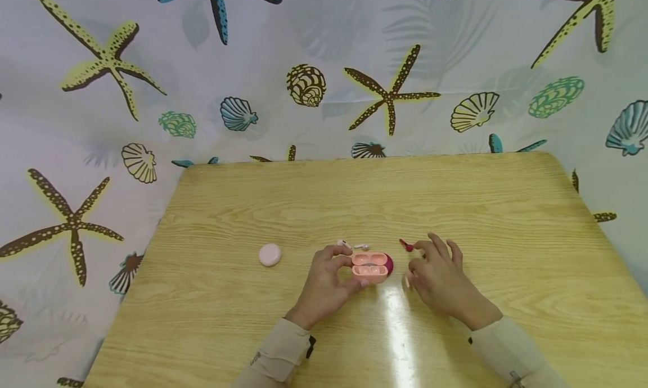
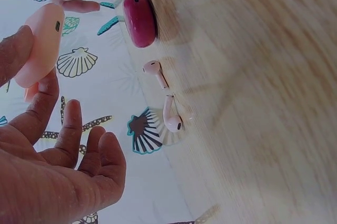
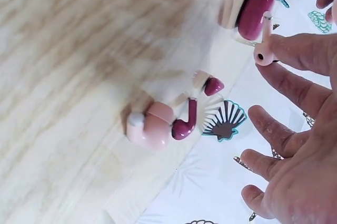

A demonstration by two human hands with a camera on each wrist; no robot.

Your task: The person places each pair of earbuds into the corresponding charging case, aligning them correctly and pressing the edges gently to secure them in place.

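My left hand grips a peach earbud case between thumb and fingers. Its lid stands raised, and the two hollows inside show in the head view. A pale pink earbud is pinched between the thumb and index finger of my right hand, just right of the case. Behind the peach case a magenta earbud case rests on the table. Two pale pink earbuds, one with its stem toward the other, lie beyond my left fingers. A magenta earbud lies near my right fingertips.
A round pale pink case sits on the wooden table to the left. In the right wrist view, a pink rounded piece and another magenta earbud lie beside the magenta one. A shell-and-starfish cloth hangs behind the table.
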